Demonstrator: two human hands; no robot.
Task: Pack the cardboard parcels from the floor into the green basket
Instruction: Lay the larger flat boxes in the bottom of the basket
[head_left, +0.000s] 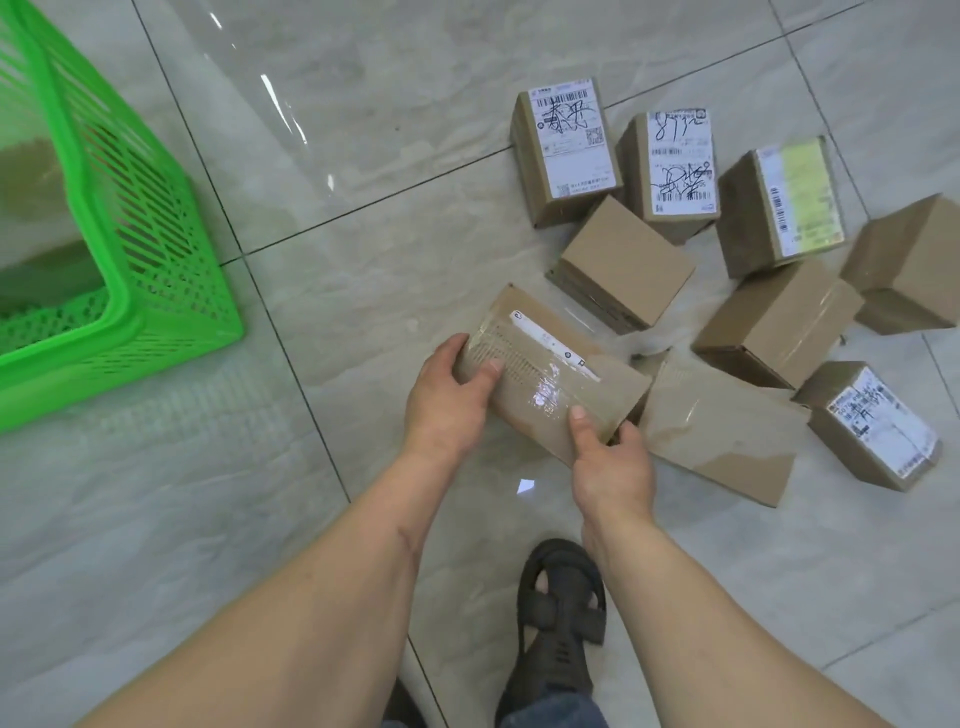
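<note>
While both hands grip one taped parcel (550, 371), others wait.
Left hand (447, 400) and right hand (613, 462) pinch opposite ends; glossy tape could slip before the green basket (171, 291).

Parcels to my right, basket to my far left, all on the floor.

The green plastic lattice basket (130, 291) stands at the far left on the glossy tiled floor (363, 156), well apart from the parcels. Straight ahead, my left hand (447, 400) and right hand (613, 462) grip the near ends of a long flat taped cardboard parcel (550, 374). Just right of it lies a flat brown cardboard parcel (722, 426), touching it. Behind them sits a plain cardboard box (623, 260), and beyond that a row of three labelled cardboard boxes (675, 161). My foot in a dark sandal (561, 603) is nearest me, under my right forearm.
</note>
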